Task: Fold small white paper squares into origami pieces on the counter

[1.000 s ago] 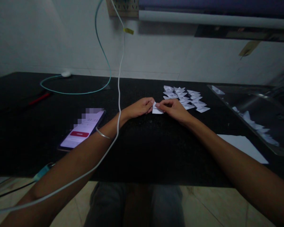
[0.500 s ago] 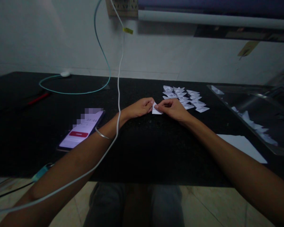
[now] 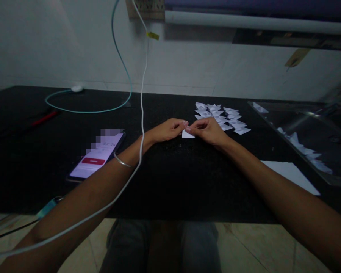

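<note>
Between my two hands is a small folded piece of white paper point(image 3: 188, 134), held just above or on the black countertop point(image 3: 170, 182). My left hand point(image 3: 172, 129) is closed, its thumb and fingers pinching the paper's upper left side. From the right, my right hand point(image 3: 207, 131) pinches the same piece, thumb on its upper edge. The fingertips of both hands nearly meet and hide the top of the fold. Just behind my right hand lie several folded white paper boats point(image 3: 216, 113) in rows.
A lit phone point(image 3: 95, 157) lies beside my left forearm. White sheets point(image 3: 291, 176) rest near my right forearm. Further right, a sink point(image 3: 309, 113) has more folded papers along its rim. A white cable point(image 3: 142, 110) hangs across my left arm; a teal cable point(image 3: 88, 112) loops behind.
My left thumb has slid right and up along the paper, closer to my right thumb. More of the paper's top is now covered. The view has shifted slightly.
</note>
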Action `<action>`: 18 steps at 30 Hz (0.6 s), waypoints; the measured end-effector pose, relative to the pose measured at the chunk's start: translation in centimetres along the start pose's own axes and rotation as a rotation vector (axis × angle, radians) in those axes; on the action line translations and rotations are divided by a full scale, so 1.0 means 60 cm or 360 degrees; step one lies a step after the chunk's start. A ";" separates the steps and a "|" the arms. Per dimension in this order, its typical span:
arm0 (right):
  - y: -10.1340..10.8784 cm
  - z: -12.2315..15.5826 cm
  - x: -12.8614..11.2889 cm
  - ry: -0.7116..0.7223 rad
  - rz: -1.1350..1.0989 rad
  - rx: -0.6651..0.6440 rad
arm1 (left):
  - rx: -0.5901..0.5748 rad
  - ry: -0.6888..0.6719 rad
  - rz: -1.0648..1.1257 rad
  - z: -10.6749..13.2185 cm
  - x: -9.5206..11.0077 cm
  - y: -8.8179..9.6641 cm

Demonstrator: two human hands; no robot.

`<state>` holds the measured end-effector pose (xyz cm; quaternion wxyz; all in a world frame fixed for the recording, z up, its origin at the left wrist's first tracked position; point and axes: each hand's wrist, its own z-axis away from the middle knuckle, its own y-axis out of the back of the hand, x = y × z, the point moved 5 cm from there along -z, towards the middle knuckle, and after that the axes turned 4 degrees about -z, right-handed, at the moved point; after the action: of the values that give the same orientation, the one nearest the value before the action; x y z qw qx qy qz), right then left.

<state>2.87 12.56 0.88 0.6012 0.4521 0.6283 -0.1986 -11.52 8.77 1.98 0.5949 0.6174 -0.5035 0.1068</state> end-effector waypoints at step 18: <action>-0.005 0.002 -0.001 0.0065 0.0092 -0.0084 | 0.0027 0.0071 0.0041 0.001 -0.012 0.001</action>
<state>2.66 12.29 0.81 0.6056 0.4579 0.6321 -0.1552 -11.95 9.11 1.49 0.5994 0.6134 -0.4970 0.1324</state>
